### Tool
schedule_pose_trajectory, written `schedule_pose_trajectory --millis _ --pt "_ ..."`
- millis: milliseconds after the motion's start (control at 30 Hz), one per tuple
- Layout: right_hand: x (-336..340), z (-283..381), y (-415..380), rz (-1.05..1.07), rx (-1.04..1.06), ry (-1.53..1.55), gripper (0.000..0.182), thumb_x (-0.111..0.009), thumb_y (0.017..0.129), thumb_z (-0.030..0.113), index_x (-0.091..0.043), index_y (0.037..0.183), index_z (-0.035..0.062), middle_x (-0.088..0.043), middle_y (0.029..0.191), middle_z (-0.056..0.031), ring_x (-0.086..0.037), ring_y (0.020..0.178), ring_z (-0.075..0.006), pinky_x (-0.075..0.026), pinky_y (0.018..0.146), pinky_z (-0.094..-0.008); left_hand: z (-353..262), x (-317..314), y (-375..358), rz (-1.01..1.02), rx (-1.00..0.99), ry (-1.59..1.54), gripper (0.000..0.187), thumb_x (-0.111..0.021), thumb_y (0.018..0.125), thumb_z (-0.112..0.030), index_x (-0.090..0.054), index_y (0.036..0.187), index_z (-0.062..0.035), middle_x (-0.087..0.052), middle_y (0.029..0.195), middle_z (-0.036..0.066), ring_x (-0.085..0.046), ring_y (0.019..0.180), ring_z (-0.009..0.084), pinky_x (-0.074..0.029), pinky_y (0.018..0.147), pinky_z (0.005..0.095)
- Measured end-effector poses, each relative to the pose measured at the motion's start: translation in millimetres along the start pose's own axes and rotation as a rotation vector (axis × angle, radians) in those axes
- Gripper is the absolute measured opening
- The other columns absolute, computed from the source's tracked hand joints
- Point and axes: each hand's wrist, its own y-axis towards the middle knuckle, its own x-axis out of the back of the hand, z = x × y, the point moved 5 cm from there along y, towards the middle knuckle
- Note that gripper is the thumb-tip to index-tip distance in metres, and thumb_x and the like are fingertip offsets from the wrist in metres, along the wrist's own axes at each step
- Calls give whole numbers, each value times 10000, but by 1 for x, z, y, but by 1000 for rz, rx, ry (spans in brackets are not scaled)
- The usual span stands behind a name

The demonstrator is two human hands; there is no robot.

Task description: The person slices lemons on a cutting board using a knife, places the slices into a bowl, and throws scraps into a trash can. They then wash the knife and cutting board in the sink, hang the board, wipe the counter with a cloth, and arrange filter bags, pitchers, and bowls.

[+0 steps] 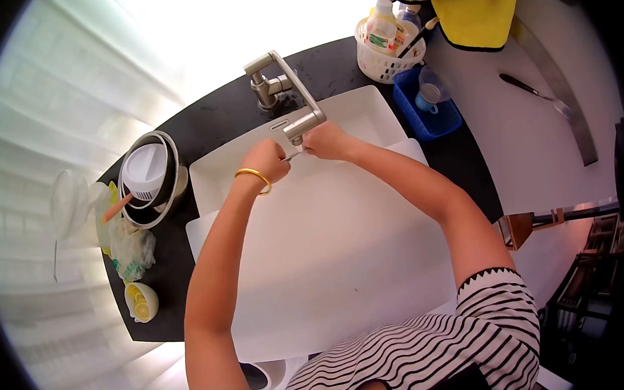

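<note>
Both my hands are over the white sink, just below the spout of the metal faucet. A thin silvery utensil spans the gap between them, most of it hidden by the fingers. My left hand, with a gold bangle at the wrist, is closed on its left end. The closed fingers of my right hand grip the other end, close beside the spout's tip. What kind of utensil it is cannot be made out.
Left of the sink stand stacked bowls, a plastic bag and a bowl of lemon slices. At right are a white basket of bottles, a blue basket, a yellow cloth and a dark-handled spoon.
</note>
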Motion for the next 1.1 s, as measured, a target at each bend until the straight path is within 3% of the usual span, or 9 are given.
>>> schedule_pose_trajectory --millis 233,433,500,567,667,767,833,1033,1100 --pt "11 13 -4 -158 153 -41 139 -619 738 159 -640 636 68 -606 726 -85 -615 745 -270 -489 666 -377 15 22 -34 -119 -105 24 187 -612 687 -142 -695 816 -34 -642 800 170 -614 759 324 -498 708 381" --pt "-13 -17 -2 -20 -177 -194 106 -573 706 81 -655 639 82 -642 746 -110 -624 810 -280 -506 681 -360 52 91 -132 -39 -21 73 260 -650 618 -135 -682 857 -38 -611 702 132 -602 671 287 -494 653 348" --pt "-13 -3 7 -80 -239 210 84 -568 737 70 -645 709 55 -657 739 -113 -642 733 -246 -521 609 -332 58 113 -166 -7 -25 86 252 -650 593 -104 -662 832 -27 -602 677 125 -592 636 277 -482 613 340" --pt "-37 1 16 -11 -579 1003 81 -589 792 115 -616 802 39 -653 704 -95 -632 600 -183 -514 506 -301 70 126 -198 -80 -50 73 234 -634 589 -70 -645 818 -25 -594 669 122 -584 629 282 -474 598 346" --pt "-62 14 33 -68 -648 1498 191 -628 849 175 -559 977 52 -625 661 -94 -597 518 -149 -481 431 -278 62 153 -240 -179 -226 228 205 -630 622 -48 -634 825 -23 -594 686 140 -586 653 299 -470 615 356" --pt "-49 12 15 -83 -784 1314 156 -554 856 159 -602 960 52 -651 742 -109 -654 669 -194 -506 511 -316 44 172 -256 -184 -284 113 158 -629 651 -30 -630 808 -25 -582 673 134 -582 656 317 -469 614 374" --pt "-22 21 9 -15 -520 44 203 -520 808 130 -630 954 42 -666 831 -144 -658 764 -294 -524 629 -387 29 179 -264 -158 -349 249 155 -630 657 -24 -625 811 -29 -577 680 132 -578 652 320 -468 611 380" --pt "-24 -7 -11 -93 -586 261 240 -510 772 200 -671 884 61 -668 913 -144 -630 877 -355 -509 744 -445 -128 208 -266 -225 -609 463 201 -660 680 -54 -598 871 -47 -569 757 108 -571 658 303 -450 580 399" --pt "-29 -14 -9 -142 -560 288 242 -506 775 214 -671 878 69 -667 912 -143 -626 892 -349 -507 743 -458 -210 213 -253 -411 -932 733 174 -634 706 -69 -598 873 -38 -555 743 70 -559 678 244 -432 578 362"
